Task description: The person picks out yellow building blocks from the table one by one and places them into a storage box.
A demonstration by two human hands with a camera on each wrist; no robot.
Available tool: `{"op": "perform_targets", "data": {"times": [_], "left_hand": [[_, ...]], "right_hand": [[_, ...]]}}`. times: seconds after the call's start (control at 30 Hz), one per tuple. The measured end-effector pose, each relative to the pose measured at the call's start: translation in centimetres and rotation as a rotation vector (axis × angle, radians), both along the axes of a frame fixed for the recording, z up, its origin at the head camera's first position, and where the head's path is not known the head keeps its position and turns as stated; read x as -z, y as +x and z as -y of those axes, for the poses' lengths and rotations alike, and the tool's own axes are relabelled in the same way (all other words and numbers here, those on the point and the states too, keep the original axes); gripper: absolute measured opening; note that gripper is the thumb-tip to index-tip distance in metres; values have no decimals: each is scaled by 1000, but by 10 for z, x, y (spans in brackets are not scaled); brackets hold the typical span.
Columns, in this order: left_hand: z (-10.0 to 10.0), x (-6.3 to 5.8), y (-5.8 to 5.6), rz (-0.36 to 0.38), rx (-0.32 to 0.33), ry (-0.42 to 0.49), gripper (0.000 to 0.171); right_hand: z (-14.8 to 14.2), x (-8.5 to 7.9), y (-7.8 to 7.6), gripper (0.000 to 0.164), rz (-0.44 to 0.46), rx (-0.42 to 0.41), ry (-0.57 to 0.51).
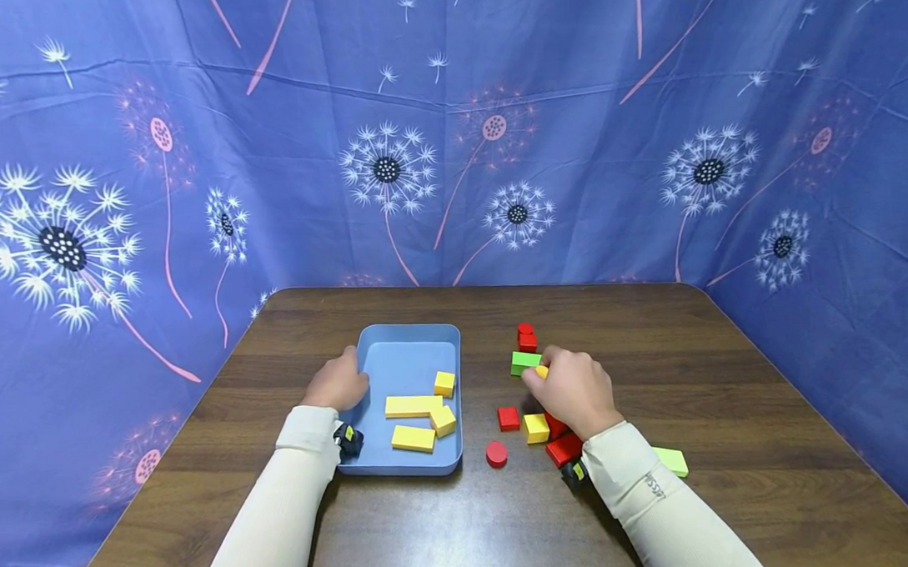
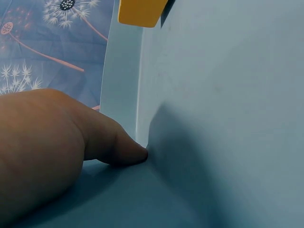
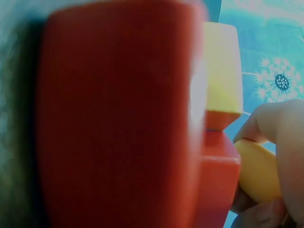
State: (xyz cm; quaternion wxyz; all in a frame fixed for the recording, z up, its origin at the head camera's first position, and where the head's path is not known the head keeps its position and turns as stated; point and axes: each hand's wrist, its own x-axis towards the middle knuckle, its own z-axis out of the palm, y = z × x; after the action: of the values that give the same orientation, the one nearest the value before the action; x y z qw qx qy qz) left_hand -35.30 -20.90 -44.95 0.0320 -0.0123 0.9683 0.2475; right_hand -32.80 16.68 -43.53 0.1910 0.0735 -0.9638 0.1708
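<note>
At the left wall of a blue tray, my left hand holds the rim. In the left wrist view its thumb presses the inner side; the other fingers are hidden. The tray holds several yellow blocks. My right hand pinches a yellow rounded block between thumb and fingers, above the loose blocks. Below and beside that hand lie red blocks, a yellow cube and a green block. A large red block fills much of the right wrist view.
A red disc and a small red block lie between the tray and the right hand. Farther back are another red block and a red round piece. A light green block lies beyond the right sleeve. Patterned blue cloth hangs behind the table.
</note>
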Motion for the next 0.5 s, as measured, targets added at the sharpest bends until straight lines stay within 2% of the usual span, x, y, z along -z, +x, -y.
{"op": "perform_targets", "data": {"times": [0.33, 0.5], "left_hand": [[1, 4, -1, -1, -6, -3, 61], [1, 4, -1, -18, -8, -15, 60]], "right_hand": [[6, -3, 2, 19, -122, -63, -16], [12, -3, 2, 17, -173, -146, -39]]}}
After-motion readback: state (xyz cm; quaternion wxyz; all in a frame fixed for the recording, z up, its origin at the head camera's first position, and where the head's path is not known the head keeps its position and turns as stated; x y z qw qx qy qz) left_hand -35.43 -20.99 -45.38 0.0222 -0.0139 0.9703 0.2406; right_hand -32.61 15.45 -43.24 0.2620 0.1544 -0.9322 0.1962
